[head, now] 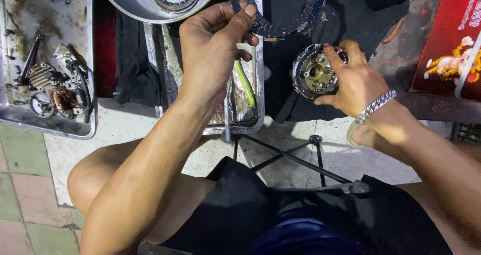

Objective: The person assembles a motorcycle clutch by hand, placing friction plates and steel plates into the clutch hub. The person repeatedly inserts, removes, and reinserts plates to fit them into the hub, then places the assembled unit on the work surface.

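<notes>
Black shorts point(240, 210) nearest; left hand point(213, 49) pinches friction ring point(273, 19), right hand point(353, 77) grips clutch hub point(313, 72) alongside

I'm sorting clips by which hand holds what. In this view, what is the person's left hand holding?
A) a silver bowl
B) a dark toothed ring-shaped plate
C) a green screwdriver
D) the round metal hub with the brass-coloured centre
B: the left hand pinches the dark toothed ring plate between thumb and fingers above the tray, while the right hand has its grip on the round metal hub.
</notes>
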